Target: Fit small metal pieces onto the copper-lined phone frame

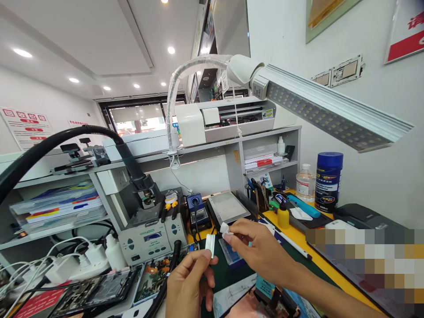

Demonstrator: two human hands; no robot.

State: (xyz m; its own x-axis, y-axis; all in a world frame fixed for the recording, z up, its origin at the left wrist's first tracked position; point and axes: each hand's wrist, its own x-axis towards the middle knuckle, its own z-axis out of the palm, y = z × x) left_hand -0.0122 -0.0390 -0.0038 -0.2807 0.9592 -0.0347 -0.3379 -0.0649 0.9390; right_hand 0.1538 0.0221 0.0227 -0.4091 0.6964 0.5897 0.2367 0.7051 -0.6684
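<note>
A cluttered repair bench under an LED lamp (334,112) fills the frame. At lower centre, a small silvery plate (210,245) is pinched at its lower edge by the left hand (190,282); it is judged light, stiff and slippery, best held by its edges. The right hand (256,249) is closed on a soft white wad (225,228) just beside it. A soldering station (150,236) and a black hose (167,276) crowd the left.
</note>
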